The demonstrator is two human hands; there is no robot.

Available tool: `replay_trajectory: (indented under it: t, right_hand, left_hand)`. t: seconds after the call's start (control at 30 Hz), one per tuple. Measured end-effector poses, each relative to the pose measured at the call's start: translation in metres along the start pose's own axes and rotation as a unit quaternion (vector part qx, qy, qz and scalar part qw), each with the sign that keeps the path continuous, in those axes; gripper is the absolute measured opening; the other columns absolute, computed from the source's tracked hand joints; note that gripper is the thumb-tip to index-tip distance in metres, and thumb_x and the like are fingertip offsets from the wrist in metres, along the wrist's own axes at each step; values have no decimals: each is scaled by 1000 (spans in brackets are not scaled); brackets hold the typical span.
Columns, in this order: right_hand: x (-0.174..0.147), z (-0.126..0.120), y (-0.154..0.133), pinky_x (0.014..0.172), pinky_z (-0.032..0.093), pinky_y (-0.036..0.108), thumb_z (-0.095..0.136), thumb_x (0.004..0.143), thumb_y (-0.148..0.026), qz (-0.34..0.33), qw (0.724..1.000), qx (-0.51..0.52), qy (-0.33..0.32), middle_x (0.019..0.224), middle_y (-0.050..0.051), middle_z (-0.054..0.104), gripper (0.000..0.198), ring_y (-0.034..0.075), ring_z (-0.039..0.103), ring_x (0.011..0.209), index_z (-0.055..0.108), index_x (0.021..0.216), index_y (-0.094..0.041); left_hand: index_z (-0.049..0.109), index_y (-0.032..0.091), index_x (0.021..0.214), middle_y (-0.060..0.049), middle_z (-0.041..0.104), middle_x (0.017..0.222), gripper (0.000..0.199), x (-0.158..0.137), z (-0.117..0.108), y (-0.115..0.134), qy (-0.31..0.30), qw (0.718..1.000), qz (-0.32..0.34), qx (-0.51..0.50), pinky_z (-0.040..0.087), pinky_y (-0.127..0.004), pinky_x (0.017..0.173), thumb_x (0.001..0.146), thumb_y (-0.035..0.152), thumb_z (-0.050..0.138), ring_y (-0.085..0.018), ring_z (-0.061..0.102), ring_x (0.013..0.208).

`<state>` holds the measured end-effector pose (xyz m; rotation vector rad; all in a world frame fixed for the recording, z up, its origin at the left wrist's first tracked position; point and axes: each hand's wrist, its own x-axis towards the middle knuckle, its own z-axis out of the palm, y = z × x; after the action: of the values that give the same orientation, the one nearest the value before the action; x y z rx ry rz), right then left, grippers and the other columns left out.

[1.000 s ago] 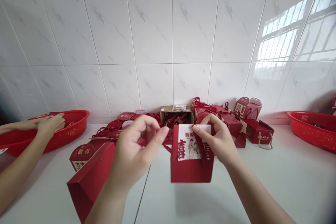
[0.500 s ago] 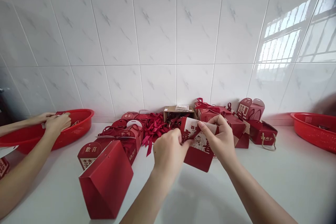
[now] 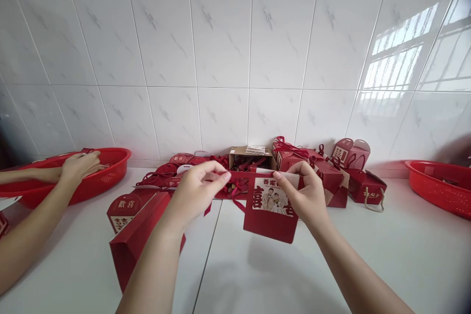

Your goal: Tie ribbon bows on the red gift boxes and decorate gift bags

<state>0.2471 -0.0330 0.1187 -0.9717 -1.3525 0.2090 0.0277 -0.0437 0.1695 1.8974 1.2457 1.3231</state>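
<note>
Fingertips of both hands — left hand [image 3: 195, 189], right hand [image 3: 305, 196] — pinch the red box [image 3: 270, 211] top (ribbon, seemingly).

The left hand [image 3: 196, 189] now draws a red ribbon [image 3: 239, 175] sideways from the levelled gift box [image 3: 271, 208], leaving its earlier spot beside the right hand [image 3: 307, 196].

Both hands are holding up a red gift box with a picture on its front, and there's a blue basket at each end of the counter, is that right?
Not quite: the baskets are red, not blue, one at the left end and one at the right. The head view shows it. The left hand and right hand do hold the red gift box.
</note>
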Motion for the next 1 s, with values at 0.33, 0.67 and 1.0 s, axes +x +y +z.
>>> replay_trajectory:
  t: [0.33,0.67,1.0]
  right_hand:
    - [-43,12,-29,50,37,26,66,83,-23,-205,946,110,-226,69,-1,49,22,13,47,59,44,82,-23]
    - [-31,-14,-41,58,43,33,61,84,-12,-396,888,100,-209,70,0,47,17,16,48,63,48,90,-21]
    - [-19,-30,-38,58,46,34,66,80,-8,-387,903,68,-175,71,1,50,24,17,49,67,50,91,-22]
  left_hand:
    - [57,23,89,5,63,65,12,-25,4,28,185,968,128,-114,47,-19,54,84,29,67,-9,60,58]
    - [73,24,90,1,76,84,12,-35,-1,30,-36,980,181,-74,58,-18,71,88,19,62,-12,71,79]
    - [76,25,85,-1,69,91,28,-45,17,46,-41,973,212,86,53,-17,68,77,3,62,-12,66,82]
